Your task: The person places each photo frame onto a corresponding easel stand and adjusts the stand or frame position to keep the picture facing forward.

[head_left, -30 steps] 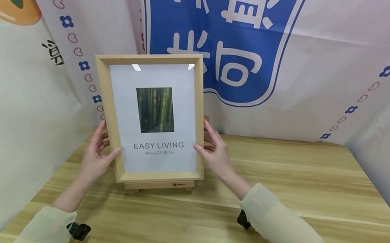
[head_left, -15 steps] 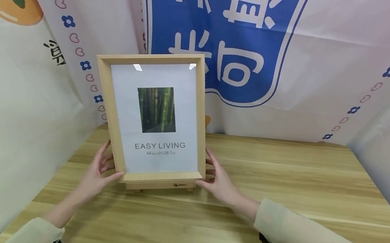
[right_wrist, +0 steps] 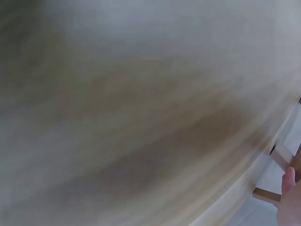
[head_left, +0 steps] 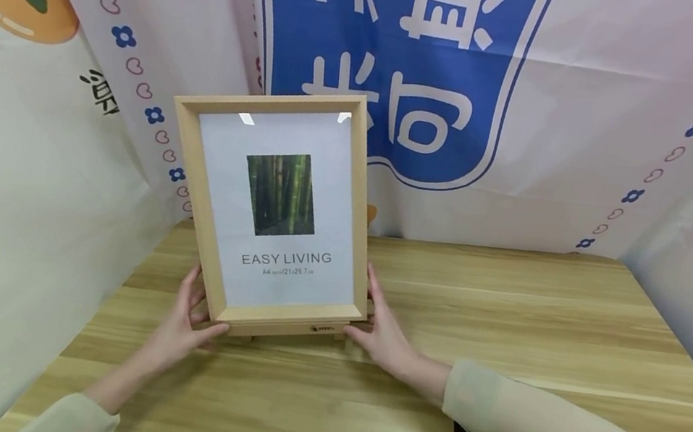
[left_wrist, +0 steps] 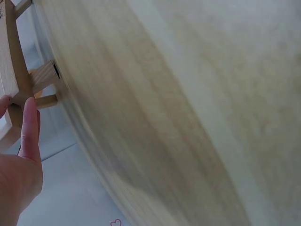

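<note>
A light wooden picture frame [head_left: 274, 265] with a bamboo photo and "EASY LIVING" on its sheet leans back on a small wooden tabletop easel [head_left: 282, 330]. Only the easel's front ledge and bits of its feet show below the frame. My left hand [head_left: 177, 329] grips the ledge's left end, thumb in front and fingers curled behind. At the other end my right hand [head_left: 391, 340] holds the ledge the same way, its fingers partly hidden by the frame. The left wrist view shows an easel leg [left_wrist: 44, 75] beyond the hand; the right wrist view shows another leg [right_wrist: 266, 196].
The wood-grain table [head_left: 503, 324] reaches right and toward me. Behind it hangs a white printed cloth [head_left: 565, 150] with a blue panel [head_left: 465, 64], close behind the frame. More cloth [head_left: 26, 203] walls off the left side.
Both hands have slid down from the sides of the picture frame to the ends of the easel's ledge. The frame and easel have stayed in place on the table.
</note>
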